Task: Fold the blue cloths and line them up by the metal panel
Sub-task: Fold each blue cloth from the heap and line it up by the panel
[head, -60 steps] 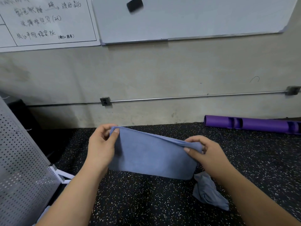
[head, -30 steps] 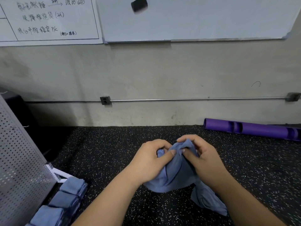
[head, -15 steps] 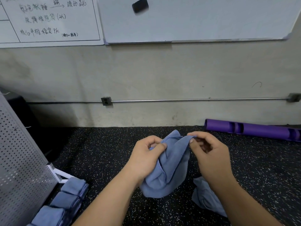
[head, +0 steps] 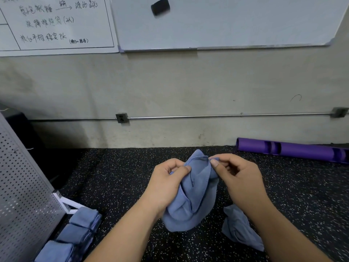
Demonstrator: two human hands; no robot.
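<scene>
**A:** Hands, quick.

**B:** Left hand (head: 166,184) is at centre frame, its grip closed round a bunched blue cloth (head: 194,201), thumb on the front. Right hand (head: 239,178) is just right of it, thumb and forefinger pinching the cloth's top hem.

**A:** Is the cloth on the floor?

**B:** The top is held up between the hands. The bottom hangs low over the speckled floor (head: 113,176); can't tell if it touches.

**A:** Other cloths?

**B:** A crumpled cloth (head: 238,227) lies on the floor at lower right, partly behind the right forearm. Three folded cloths (head: 75,235) sit at lower left in a row, touching each other, just beside the metal panel (head: 22,186).

**A:** And the panel?

**B:** Perforated, grey, slanting along the left edge, with a white foot (head: 66,203) at its base next to the top cloth of the row.

**A:** Background?

**B:** A purple tube (head: 292,150) lies at right by the wall. A whiteboard (head: 226,21) runs across the top with a black eraser (head: 160,6) on it. A wall outlet (head: 121,117) is mid frame.
</scene>
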